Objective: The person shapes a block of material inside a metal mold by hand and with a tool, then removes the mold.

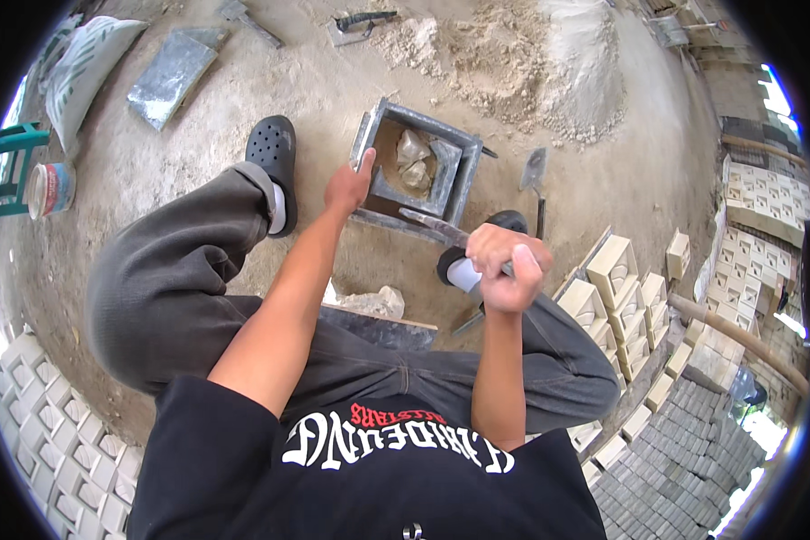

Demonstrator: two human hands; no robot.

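Note:
A square grey metal mould box stands on the ground between my feet. Inside it is a smaller grey frame with pale, lumpy pieces in it. My left hand is closed on the box's left wall, thumb over the rim. In my right fist is a narrow, grey, bar-like tool; its tip reaches over the near wall of the box. Whether the tip touches the box I cannot tell, and the fist hides the tool's other end.
Sand and pale powder are heaped beyond the box. A trowel lies to its right. Cream moulded blocks are stacked at right, near a wooden pole. At left are a metal sheet, a bucket and a green stool.

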